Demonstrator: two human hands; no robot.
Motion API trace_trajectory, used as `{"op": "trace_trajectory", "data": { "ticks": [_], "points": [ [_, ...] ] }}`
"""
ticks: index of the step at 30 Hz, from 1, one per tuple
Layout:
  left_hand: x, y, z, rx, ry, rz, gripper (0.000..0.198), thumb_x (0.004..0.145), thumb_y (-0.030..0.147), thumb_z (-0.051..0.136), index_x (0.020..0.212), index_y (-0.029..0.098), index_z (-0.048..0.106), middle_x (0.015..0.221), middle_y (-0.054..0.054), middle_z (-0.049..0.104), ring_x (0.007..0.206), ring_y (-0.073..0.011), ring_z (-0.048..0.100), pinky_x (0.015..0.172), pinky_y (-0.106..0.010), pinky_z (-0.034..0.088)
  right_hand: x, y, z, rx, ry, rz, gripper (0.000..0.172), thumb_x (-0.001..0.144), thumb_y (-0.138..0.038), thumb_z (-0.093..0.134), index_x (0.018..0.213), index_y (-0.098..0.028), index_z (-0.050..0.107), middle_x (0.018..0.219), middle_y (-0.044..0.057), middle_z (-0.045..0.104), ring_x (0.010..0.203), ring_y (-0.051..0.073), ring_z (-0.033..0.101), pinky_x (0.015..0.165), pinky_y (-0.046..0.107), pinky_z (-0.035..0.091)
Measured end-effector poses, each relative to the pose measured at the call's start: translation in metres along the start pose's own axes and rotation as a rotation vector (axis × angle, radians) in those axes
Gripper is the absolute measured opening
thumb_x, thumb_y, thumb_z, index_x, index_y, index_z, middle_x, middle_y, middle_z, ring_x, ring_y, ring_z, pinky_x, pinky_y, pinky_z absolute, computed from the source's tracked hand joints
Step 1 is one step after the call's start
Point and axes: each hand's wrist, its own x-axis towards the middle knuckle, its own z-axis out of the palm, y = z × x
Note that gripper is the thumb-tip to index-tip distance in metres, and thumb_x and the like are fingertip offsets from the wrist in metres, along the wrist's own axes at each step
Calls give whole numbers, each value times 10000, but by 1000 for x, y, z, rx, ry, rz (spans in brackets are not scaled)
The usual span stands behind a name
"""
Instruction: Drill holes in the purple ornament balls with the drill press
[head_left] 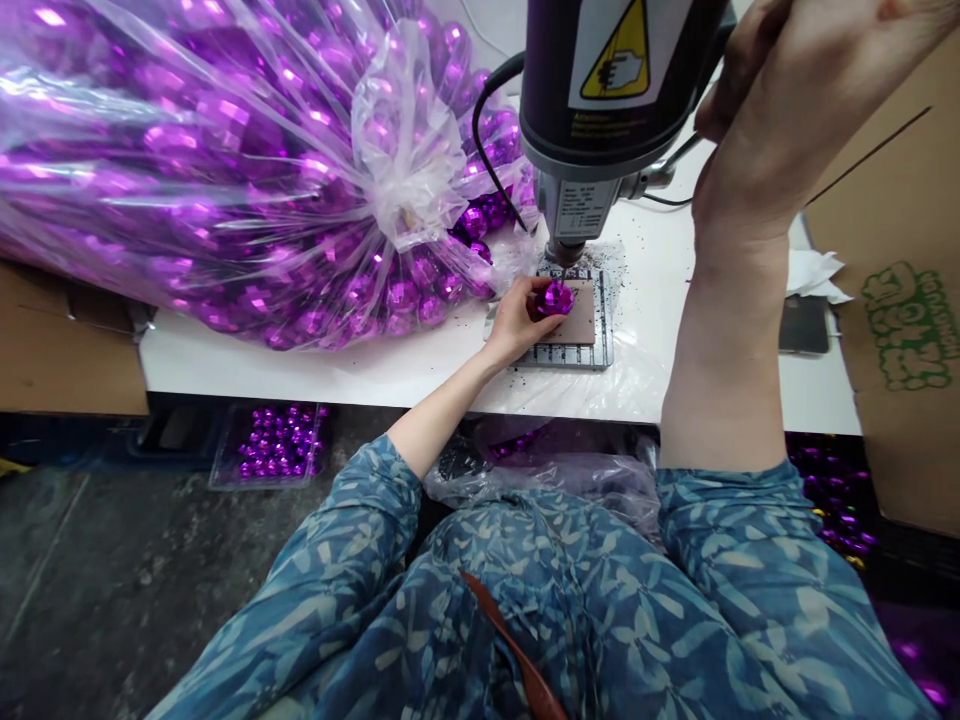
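My left hand [519, 322] grips a shiny purple faceted ball [557, 297] between thumb and fingers. The ball is on a brown board [579, 328], which lies on the slotted metal base [604, 345] of a bench drill press [592, 110]. Right above the ball is the drill chuck [568, 252]; I cannot tell whether the bit touches it. Up at the right, my right hand [772, 100] is closed around the drill press lever [684, 150], whose grip is mostly hidden by the fingers.
A large clear bag [247, 180] full of purple balls covers the table's left side. Dark shavings lie around the drill base. Cardboard boxes [900, 420] flank the table [375, 365], and a dark flat object [804, 326] lies at right. Below stands a clear bin [225, 465] of small purple balls.
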Motion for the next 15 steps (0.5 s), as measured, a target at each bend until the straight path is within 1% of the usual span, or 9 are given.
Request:
{"op": "trace_trajectory", "data": {
  "ticks": [2,3,5,6,8,10,11,12,15],
  "points": [
    [-1,1,3,32,-4,49,540,753,343,893,1218,219,649,1217,-104,709,1175,-294,673,1025,-454,558,-2,-11,2,14,70,85,360,992,-241,218,659,-187,95,627,20,116,510,-69,234,564,148,242],
    [-1,2,4,26,-13,56,538,764,349,887,1226,221,644,1229,-107,706,1192,-297,669,1042,-464,551,-3,-16,2,19,80,106,356,987,-231,232,653,-190,114,613,13,124,498,-69,236,557,151,236],
    [-2,1,7,-21,-35,51,551,786,376,872,1253,217,629,1253,-111,702,1197,-288,677,1052,-463,549,-6,-20,2,39,85,103,345,988,-224,266,669,-196,137,587,-2,145,488,-63,237,542,165,221],
    [-3,1,8,-52,-45,50,560,796,394,864,1267,214,620,1266,-113,700,1196,-281,683,1056,-458,550,-8,-20,1,54,92,88,360,995,-256,303,677,-199,146,576,-9,165,491,-58,243,539,175,216],
    [-4,-1,10,-103,-56,57,578,809,426,852,1286,213,604,1294,-117,697,1209,-272,689,1081,-456,541,-14,-19,0,86,106,49,462,973,-453,426,689,-199,164,557,-21,193,492,-49,263,540,189,212],
    [-5,-3,11,-130,-58,65,593,814,447,849,1298,215,595,1323,-123,690,1237,-268,683,1112,-456,529,-21,-17,0,132,127,-3,599,818,-704,492,702,-188,212,543,-32,205,483,-41,282,539,190,206],
    [-6,-3,12,-136,-58,66,598,818,456,846,1303,216,592,1336,-127,685,1248,-267,679,1121,-455,525,-25,-16,0,157,140,-28,640,745,-766,487,711,-179,233,540,-38,203,474,-40,283,538,186,202],
    [-6,-4,12,-138,-59,66,603,821,465,844,1307,216,591,1344,-129,681,1254,-266,676,1126,-454,522,-30,-15,0,179,158,-52,661,713,-789,476,717,-173,238,539,-41,196,464,-42,279,536,182,199],
    [-7,-4,12,-132,-54,71,614,830,489,835,1318,211,586,1346,-135,675,1252,-267,672,1121,-446,521,-43,-13,1,223,209,-90,667,752,-774,478,704,-178,182,542,-44,165,447,-40,281,518,192,206]
  ]
}}
